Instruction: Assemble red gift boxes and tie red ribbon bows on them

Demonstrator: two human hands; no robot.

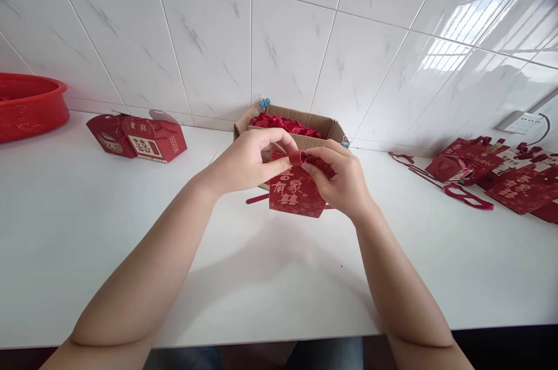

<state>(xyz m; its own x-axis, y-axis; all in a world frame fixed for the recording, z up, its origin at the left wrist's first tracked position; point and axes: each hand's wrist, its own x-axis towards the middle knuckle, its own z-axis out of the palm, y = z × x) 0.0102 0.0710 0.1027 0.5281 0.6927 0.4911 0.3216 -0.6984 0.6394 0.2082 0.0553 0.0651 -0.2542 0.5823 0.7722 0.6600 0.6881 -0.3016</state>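
A red ribbon (297, 158) is bent into a loop above a red gift box (291, 191) printed with pale Chinese characters. From the left, my left hand (250, 160) pinches the ribbon between thumb and fingers. My right hand (340, 175) grips the other side of the loop, its fingers closed, and covers the box's upper right part. Strips of red ribbon stick out on both sides of the box. Just behind my hands stands an open cardboard box (329, 126) with a heap of red ribbons (285, 124) in it.
Two red gift boxes (159, 140) stand at the left, near a red plastic basin (32, 108). Several red gift boxes (514, 187) with ribbons lie at the right, below a wall socket (521, 122). The white table (257, 288) meets a tiled wall (288, 39) at the back.
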